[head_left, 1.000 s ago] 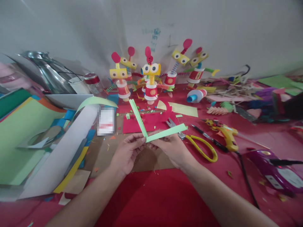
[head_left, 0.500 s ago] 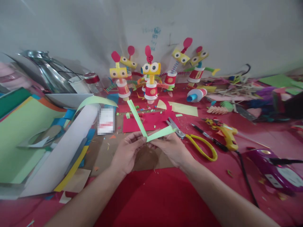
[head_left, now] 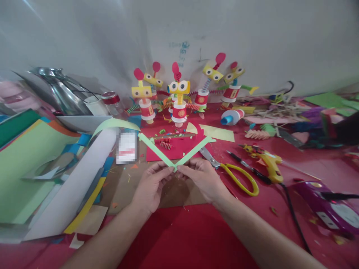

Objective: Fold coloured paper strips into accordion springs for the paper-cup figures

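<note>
The green strip (head_left: 193,152) is up in front of the person, bent or joined in a V, with its point low and its two ends spread out; I cannot tell if it is one piece or two. The left hand (head_left: 151,183) pinches it at the point, and the right hand (head_left: 203,177) pinches it just beside, thumbs close together. Behind the V are a red sheet (head_left: 179,145) and small springs (head_left: 166,144). Under the hands is brown card (head_left: 123,192). Scissors (head_left: 217,163) with yellow handles lie near the right hand, then a yellow glue gun (head_left: 272,164) on the red surface (head_left: 305,157). Cup dolls (head_left: 179,113) stand at the back by the wall (head_left: 98,33).
</note>
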The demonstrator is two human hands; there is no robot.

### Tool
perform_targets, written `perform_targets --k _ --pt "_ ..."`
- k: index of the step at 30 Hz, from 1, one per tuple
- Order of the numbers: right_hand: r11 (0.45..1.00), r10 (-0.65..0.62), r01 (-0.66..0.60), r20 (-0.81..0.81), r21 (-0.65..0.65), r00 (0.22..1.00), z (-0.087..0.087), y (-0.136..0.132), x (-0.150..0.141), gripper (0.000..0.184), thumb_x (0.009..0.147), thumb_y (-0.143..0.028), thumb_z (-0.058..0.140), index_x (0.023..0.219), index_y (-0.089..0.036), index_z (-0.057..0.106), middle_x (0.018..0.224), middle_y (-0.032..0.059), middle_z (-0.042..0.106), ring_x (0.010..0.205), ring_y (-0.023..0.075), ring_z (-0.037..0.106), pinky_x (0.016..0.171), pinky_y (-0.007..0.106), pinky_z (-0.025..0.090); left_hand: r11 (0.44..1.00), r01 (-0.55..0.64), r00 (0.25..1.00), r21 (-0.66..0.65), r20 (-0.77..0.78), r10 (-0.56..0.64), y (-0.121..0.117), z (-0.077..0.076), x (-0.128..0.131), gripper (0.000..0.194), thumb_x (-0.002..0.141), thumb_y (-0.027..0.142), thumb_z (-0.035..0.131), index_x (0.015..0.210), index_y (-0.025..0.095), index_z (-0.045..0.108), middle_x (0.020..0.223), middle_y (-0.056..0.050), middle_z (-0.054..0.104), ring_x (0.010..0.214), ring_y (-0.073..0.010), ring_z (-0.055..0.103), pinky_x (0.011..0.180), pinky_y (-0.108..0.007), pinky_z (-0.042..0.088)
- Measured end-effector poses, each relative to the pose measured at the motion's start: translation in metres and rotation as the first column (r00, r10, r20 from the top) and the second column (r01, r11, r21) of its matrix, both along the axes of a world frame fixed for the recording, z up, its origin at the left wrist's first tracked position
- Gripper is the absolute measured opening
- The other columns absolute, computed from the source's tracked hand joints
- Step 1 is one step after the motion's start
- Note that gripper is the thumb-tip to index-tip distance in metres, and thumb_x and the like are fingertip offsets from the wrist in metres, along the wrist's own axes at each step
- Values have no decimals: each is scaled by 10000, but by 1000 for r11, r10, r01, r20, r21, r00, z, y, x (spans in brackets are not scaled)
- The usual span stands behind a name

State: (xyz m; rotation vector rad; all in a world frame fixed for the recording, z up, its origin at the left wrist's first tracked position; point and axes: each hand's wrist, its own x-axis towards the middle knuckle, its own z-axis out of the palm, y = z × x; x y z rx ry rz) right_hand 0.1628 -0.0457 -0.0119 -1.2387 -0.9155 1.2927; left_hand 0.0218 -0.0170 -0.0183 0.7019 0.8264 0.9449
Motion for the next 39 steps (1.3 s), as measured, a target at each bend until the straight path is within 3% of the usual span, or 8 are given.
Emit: perform_targets --k 6,12,16,24,30,35,39 --pt "995 100 -94 142 -44 985 5 4 12 82 694 -217 630 659 -143 635 567 -23 585 528 82 486 517 221 354 989 130 984 -74 -113 -138 0 5 -2 205 640 191 762 828 130 706 778 -43 677 702 -105 599 666 -224 447" --pt "999 47 -46 58 -10 997 3 2 3 111 694 -262 663 744 -169 631 634 -22 612 581 100 536 560 231 409 1000 28 993 -7 -113 -29 -2 3 0 176 629 240 776 748 136 699 686 -11 647 634 -80 546 633 -213 410" --pt "999 -29 28 -50 -34 998 3 -1 -4 172 686 -295 697 794 -167 657 670 -3 637 598 101 554 574 234 428 998 -24 999 -52 -41 22 -4 0 2 182 605 239 794 710 138 685 652 4 634 595 -68 527 614 -206 407" --pt "997 -51 36 -246 -64 968 -2 -2 -11 193 674 -334 728 707 -150 678 652 13 649 610 104 575 612 244 444 998 -29 1000 -49 1 29 -8 1 6 156 650 232 768 749 135 698 778 -41 703 721 -111 615 733 -242 453" --pt "993 -100 86 -210 -75 973 -1 0 -6 202 643 -336 744 662 -152 661 573 3 635 540 94 551 551 234 408 996 86 996 3 25 -86 -3 1 0 131 633 172 770 733 127 699 776 -58 694 752 -135 617 719 -256 469" --pt "997 -67 56 -201 -62 977 0 1 -3 182 646 -323 738 651 -158 664 551 -1 627 519 85 538 517 221 385 988 82 994 -130 84 -71 3 -1 -3 185 654 142 748 831 135 693 775 -51 677 684 -111 606 637 -225 481" --pt "998 -60 57 -145 -21 988 0 -1 -7 193 654 -342 741 685 -160 686 570 3 633 539 94 546 536 231 408 990 48 998 -136 42 -43 3 -2 -2 139 626 128 758 748 119 691 722 -48 674 651 -108 608 636 -219 486"
